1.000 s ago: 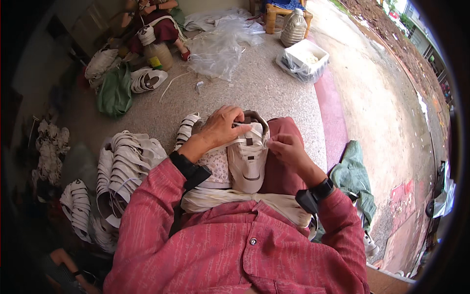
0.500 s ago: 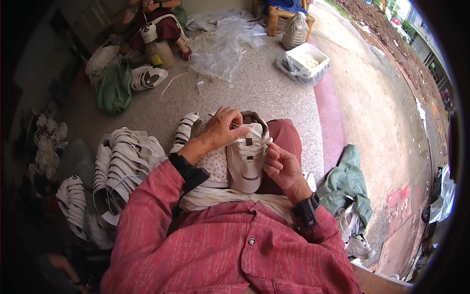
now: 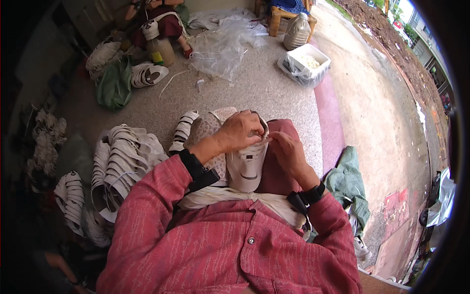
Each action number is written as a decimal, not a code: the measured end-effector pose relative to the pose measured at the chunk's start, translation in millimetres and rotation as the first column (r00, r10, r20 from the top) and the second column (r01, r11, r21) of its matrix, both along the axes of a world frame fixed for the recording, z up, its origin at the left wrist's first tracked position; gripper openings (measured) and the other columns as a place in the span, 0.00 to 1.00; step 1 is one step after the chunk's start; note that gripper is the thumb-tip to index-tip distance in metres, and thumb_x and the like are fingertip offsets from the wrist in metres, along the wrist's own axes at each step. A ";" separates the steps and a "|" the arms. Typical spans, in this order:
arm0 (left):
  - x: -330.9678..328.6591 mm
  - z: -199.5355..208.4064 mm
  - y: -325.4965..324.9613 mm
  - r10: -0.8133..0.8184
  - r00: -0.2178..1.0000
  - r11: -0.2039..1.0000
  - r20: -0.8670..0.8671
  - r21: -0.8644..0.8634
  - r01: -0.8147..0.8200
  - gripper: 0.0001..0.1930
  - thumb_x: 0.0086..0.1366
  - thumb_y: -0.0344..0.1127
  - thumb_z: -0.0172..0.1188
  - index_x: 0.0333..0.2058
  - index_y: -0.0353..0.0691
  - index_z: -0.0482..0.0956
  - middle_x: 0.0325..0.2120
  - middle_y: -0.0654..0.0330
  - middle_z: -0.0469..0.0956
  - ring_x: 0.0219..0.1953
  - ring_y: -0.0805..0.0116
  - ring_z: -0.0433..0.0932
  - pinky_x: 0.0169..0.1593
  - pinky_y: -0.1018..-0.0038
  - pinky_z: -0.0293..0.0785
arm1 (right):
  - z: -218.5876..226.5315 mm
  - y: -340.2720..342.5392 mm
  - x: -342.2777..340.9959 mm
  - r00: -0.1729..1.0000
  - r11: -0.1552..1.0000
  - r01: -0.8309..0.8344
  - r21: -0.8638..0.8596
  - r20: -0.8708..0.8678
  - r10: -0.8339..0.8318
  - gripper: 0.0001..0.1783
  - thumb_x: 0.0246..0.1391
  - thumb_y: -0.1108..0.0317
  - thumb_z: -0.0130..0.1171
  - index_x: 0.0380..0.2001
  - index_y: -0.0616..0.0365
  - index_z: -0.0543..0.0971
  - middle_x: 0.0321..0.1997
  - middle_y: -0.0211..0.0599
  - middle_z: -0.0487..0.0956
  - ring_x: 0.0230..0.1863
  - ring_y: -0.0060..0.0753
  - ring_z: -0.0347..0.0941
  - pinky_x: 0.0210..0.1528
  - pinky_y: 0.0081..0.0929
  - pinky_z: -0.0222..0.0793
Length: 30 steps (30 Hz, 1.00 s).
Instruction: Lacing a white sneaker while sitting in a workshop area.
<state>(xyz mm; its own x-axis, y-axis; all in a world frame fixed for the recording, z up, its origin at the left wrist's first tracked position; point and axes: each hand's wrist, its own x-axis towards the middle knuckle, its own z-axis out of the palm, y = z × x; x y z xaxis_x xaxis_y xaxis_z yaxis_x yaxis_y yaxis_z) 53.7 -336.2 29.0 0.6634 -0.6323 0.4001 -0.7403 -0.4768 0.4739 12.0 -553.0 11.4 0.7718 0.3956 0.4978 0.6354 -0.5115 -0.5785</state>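
A white sneaker (image 3: pixel 245 171) rests on my lap between my thighs, its rounded toe toward me and its collar away. Pale laces cross its tongue, which carries a small dark tab. My left hand (image 3: pixel 240 131) is curled over the upper part of the tongue, fingers closed at the lace; the fingertips are partly hidden. Close beside it, my right hand (image 3: pixel 289 151) pinches the white shoelace (image 3: pixel 266 140) at the right edge of the sneaker. A bundle of long pale laces (image 3: pixel 210 198) lies across my lap, and a floral cloth (image 3: pixel 199 131) covers my left thigh.
Stacked white shoe uppers (image 3: pixel 129 157) lie to my left, more (image 3: pixel 73 198) beyond them. On the right are a green cloth (image 3: pixel 348 176) and a sneaker (image 3: pixel 361 249). Farther off are a white tub (image 3: pixel 306 59), clear plastic sheeting (image 3: pixel 218 54), a green bag (image 3: pixel 113 88) and a seated person (image 3: pixel 164 24).
My left hand has moved right and come down over the tongue. The right hand has risen toward the collar, so both hands are now closer together at the lace.
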 end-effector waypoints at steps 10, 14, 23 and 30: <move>-7.0 -14.0 -10.3 0.119 0.974 0.992 0.191 0.025 -0.126 0.07 0.58 0.35 0.56 0.31 0.37 0.74 0.32 0.53 0.70 0.37 0.52 0.71 0.46 0.60 0.68 | -7.7 3.7 1.6 0.992 0.968 0.121 -0.221 0.063 -0.109 0.09 0.54 0.65 0.55 0.26 0.58 0.69 0.25 0.42 0.74 0.29 0.49 0.75 0.28 0.41 0.68; 10.2 -4.9 -3.2 0.108 0.989 0.991 -0.104 0.091 -0.099 0.12 0.58 0.39 0.53 0.26 0.36 0.78 0.36 0.49 0.74 0.41 0.49 0.74 0.47 0.59 0.71 | -11.9 10.5 5.8 0.997 0.963 0.065 -0.262 0.068 -0.049 0.09 0.53 0.65 0.56 0.27 0.57 0.70 0.26 0.41 0.75 0.28 0.47 0.75 0.28 0.41 0.69; 29.2 2.1 -5.8 0.271 0.848 0.957 -0.456 0.225 -0.185 0.18 0.53 0.44 0.55 0.27 0.30 0.81 0.24 0.43 0.79 0.30 0.51 0.80 0.38 0.64 0.75 | -11.1 9.3 6.3 0.983 0.902 0.122 -0.414 0.178 -0.051 0.10 0.52 0.63 0.57 0.26 0.58 0.71 0.26 0.40 0.76 0.29 0.44 0.76 0.29 0.41 0.71; 18.7 6.9 11.5 0.190 0.838 0.980 -0.512 0.042 -0.196 0.19 0.55 0.47 0.62 0.25 0.32 0.80 0.22 0.51 0.78 0.26 0.59 0.78 0.35 0.67 0.73 | 16.4 -0.5 -10.1 0.989 0.893 0.147 -0.425 0.080 -0.124 0.09 0.52 0.64 0.57 0.24 0.58 0.73 0.26 0.41 0.76 0.29 0.43 0.76 0.29 0.40 0.72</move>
